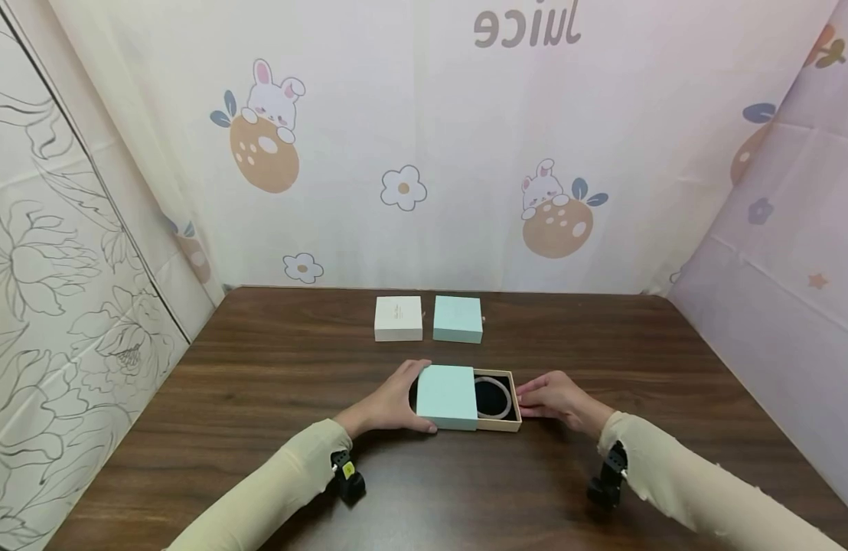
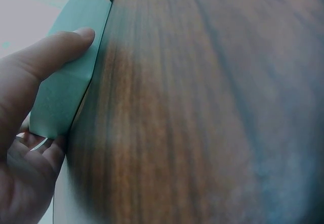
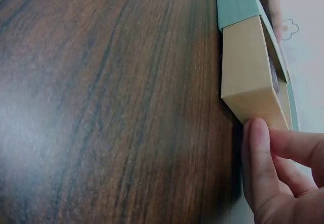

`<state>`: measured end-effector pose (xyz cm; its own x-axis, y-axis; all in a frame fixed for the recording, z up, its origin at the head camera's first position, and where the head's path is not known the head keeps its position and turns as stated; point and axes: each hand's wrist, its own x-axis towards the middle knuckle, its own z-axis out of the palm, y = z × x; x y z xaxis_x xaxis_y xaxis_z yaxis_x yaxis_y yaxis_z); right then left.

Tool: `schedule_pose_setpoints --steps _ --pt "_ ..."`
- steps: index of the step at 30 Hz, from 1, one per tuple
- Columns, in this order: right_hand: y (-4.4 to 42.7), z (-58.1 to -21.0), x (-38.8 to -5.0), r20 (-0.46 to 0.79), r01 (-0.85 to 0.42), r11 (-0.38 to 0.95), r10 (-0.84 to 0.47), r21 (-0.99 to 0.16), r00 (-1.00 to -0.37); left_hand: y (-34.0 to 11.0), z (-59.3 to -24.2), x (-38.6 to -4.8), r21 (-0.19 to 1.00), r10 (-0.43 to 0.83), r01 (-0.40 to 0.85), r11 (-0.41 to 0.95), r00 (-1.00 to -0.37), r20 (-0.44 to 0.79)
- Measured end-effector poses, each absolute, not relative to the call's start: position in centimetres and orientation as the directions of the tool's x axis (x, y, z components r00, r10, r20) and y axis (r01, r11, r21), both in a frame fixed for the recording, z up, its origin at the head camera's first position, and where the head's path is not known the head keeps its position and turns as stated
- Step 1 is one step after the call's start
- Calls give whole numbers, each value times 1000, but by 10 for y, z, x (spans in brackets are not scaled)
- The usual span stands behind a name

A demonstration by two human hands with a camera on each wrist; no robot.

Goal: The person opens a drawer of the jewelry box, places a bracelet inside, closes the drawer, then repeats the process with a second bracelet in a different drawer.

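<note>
A mint-green sleeve box (image 1: 446,394) lies on the table, its cream drawer (image 1: 498,425) slid partway out to the right. Inside the drawer a pale bangle (image 1: 510,398) rests on black lining, partly covered by the sleeve. My left hand (image 1: 393,402) grips the sleeve at its left end, thumb on the near side (image 2: 66,90) and fingers round the far side. At the drawer's outer end is my right hand (image 1: 560,399). Its thumb and index fingertips come together against the drawer's end face (image 3: 260,107); any pull tab between them is hidden.
Behind stand a closed white box (image 1: 399,317) and a closed mint box (image 1: 458,319), side by side, each with a small tab on its right. The brown wooden table (image 1: 293,329) meets a printed curtain (image 1: 465,229) at its back edge.
</note>
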<state>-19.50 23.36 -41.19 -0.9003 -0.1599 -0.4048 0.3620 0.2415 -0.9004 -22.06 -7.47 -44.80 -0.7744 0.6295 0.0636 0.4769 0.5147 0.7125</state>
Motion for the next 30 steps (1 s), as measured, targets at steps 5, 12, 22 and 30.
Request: schedule_pose_setpoints --steps 5,12,22,30 --pt "231 -411 -194 -414 374 246 -136 -894 -900 -75 -448 -219 713 631 483 509 -772 72" --pt "228 -412 -196 -417 382 229 -130 -895 -900 -75 -448 -219 715 631 485 504 -772 78" --pt "220 -411 -196 -426 393 234 -111 -889 -898 -74 -446 -218 720 632 485 497 -771 83" --pt "215 -410 -198 -431 398 229 -114 -888 -895 -74 -446 -219 721 628 477 502 -774 75"
